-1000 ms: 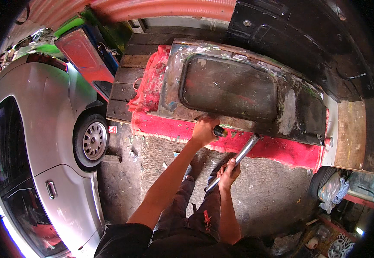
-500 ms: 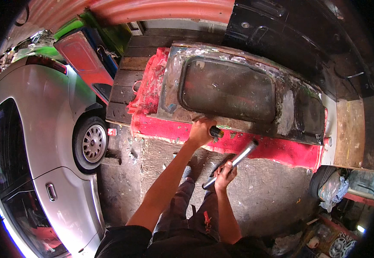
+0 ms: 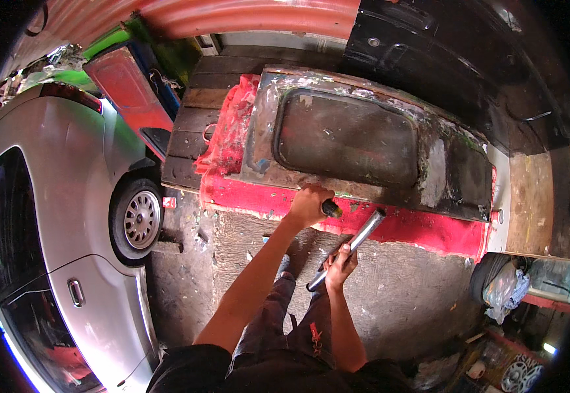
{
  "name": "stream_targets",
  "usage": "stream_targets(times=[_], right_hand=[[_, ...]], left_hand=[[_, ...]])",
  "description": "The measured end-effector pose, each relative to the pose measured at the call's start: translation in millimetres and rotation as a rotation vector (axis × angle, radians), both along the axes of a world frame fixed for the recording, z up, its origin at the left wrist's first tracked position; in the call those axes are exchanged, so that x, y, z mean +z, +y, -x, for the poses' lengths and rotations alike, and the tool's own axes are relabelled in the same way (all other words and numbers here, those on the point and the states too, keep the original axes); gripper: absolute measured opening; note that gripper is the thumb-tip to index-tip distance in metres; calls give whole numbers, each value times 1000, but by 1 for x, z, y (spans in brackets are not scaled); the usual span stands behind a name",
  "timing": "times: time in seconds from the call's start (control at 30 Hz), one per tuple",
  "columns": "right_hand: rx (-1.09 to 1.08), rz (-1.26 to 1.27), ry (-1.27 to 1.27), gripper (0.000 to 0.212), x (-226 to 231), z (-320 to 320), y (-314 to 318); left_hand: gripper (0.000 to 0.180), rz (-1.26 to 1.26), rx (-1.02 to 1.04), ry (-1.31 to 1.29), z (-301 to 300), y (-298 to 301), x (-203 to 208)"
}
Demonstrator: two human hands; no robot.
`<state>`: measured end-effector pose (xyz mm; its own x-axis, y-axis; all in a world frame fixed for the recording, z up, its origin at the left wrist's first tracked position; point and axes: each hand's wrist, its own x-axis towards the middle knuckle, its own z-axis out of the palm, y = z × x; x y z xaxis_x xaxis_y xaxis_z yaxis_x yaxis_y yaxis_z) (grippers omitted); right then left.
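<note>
My left hand (image 3: 308,205) is closed around a tool with a dark, yellowish-ended handle (image 3: 331,209), at the near edge of a worn vehicle door panel (image 3: 439,170). That tool's other end is hidden by the hand and the panel edge. In my right hand (image 3: 341,267) is a silver metal pipe (image 3: 365,231), gripped at mid-length and slanting up to the right. The pipe's upper end is a short way right of the handle, apart from it. Patchy old paint and bare metal cover the panel, which has a recessed rectangle in its middle.
Under the panel lies a red cloth (image 3: 429,232) on a wooden bench (image 3: 185,145). A silver car (image 3: 81,229) stands close on the left. Large black panels (image 3: 442,72) lean at the back right. A tyre (image 3: 488,278) and clutter are at the lower right.
The pipe's upper end has shifted slightly left, closer to the tool's handle. My left hand stays at nearly the same spot on the panel edge.
</note>
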<state>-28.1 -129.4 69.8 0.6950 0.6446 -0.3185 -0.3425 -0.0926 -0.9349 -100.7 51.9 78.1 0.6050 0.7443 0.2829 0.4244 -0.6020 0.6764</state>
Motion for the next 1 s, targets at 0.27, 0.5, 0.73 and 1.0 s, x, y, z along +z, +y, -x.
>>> stream_targets(times=[0.27, 0.5, 0.73, 1.0], right_hand=[[36, 45, 18, 38, 8, -4, -7], [308, 249, -255, 34, -32, -11, 8], [-82, -196, 9, 38, 3, -5, 11], [25, -11, -28, 31, 12, -19, 24]], left_hand=[[27, 82, 86, 38, 2, 14, 0], [27, 142, 185, -32, -1, 17, -2], [27, 145, 208, 19, -3, 22, 1], [29, 236, 241, 61, 2, 24, 7]])
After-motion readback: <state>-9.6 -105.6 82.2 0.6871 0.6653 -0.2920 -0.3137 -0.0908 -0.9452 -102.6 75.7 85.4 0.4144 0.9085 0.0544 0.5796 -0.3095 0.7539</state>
